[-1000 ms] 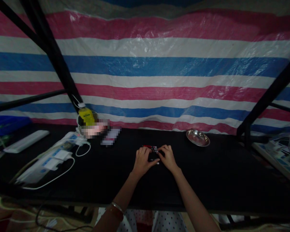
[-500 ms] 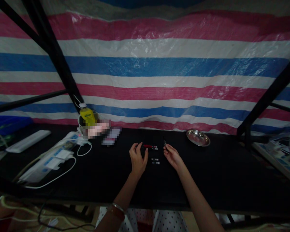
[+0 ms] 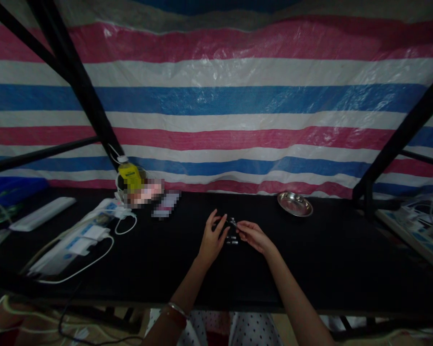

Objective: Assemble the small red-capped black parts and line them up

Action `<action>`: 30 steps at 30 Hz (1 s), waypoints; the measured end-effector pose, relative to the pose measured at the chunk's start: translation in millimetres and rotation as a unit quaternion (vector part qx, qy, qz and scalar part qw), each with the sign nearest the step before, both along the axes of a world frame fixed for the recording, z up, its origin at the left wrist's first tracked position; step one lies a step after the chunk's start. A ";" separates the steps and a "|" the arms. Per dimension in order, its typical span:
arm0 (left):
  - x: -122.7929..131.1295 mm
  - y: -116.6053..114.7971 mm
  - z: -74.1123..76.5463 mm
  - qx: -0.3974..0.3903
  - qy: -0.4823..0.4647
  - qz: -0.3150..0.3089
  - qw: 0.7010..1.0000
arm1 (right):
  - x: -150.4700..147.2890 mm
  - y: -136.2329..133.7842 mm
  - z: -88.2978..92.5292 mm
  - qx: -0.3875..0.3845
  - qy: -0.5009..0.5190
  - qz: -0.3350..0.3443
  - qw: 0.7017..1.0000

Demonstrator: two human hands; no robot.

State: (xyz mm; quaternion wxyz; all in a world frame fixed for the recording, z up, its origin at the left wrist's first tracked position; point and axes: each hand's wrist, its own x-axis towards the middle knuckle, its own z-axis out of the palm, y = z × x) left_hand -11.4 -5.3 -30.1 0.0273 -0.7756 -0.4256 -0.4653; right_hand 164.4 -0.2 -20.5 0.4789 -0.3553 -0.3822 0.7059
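Note:
My right hand [image 3: 254, 236] is closed in a pinch on a small dark tube with a shiny end [image 3: 233, 223], too small to name more exactly. Just left of it, my left hand [image 3: 212, 240] is open, fingers apart, its fingertips close to the held piece; whether they touch it I cannot tell. On the table below the fingertips lie two more small dark tubes with silvery ends [image 3: 233, 242], side by side. The row behind them is mostly covered by my hands, with only a bit of a silvery end showing.
A round metal dish [image 3: 295, 204] stands on the black table [image 3: 332, 259] at the back right. To the left are a blurred-out flat item [image 3: 166, 203], a yellow bottle [image 3: 130, 175], and a white power strip [image 3: 82, 235] with cables. Striped sheeting [image 3: 238, 101] hangs behind.
My right hand has moved left with the small dark tube, close to my left hand. My left hand has shifted slightly right, and the red tube beside it is now largely hidden.

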 end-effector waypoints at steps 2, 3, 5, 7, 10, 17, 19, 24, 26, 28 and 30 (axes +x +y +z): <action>-0.6 1.4 -2.5 -0.011 -0.001 -0.016 1.000 | -0.2 -0.4 -0.1 0.001 -0.001 0.015 1.000; -0.7 2.3 -3.8 -0.014 -0.001 -0.025 1.000 | -0.4 -0.7 -0.1 0.001 -0.002 0.018 1.000; -0.8 3.9 -5.7 -0.018 -0.002 -0.038 0.999 | -0.9 -1.3 0.1 0.002 -0.003 0.019 1.000; -0.9 4.9 -6.5 -0.021 -0.005 -0.035 0.999 | -1.3 -1.6 0.2 0.003 0.000 0.015 1.000; -1.7 4.9 -5.0 -0.017 0.009 -0.009 1.000 | -1.4 -1.8 -0.2 -0.001 0.005 0.011 1.000; -3.9 2.8 1.2 -0.012 0.071 0.062 0.996 | -0.4 -2.7 1.1 -0.006 0.000 0.018 1.000; -4.0 2.5 2.6 -0.012 0.080 0.073 0.994 | 1.2 -2.5 1.5 0.000 -0.002 0.020 1.000; -4.4 0.0 7.4 -0.023 0.068 0.102 0.992 | 11.5 6.1 -5.5 0.013 0.012 -0.129 0.991; -4.1 -0.6 8.9 -0.038 0.055 0.098 0.993 | 16.7 12.3 -11.9 0.021 0.009 -0.231 0.973; -3.3 -0.3 9.5 -0.059 0.046 0.075 0.994 | 20.9 18.1 -19.0 0.035 -0.015 -0.309 0.950; -2.5 0.7 9.2 -0.082 0.051 0.041 0.994 | 23.3 22.3 -25.5 0.062 -0.070 -0.360 0.928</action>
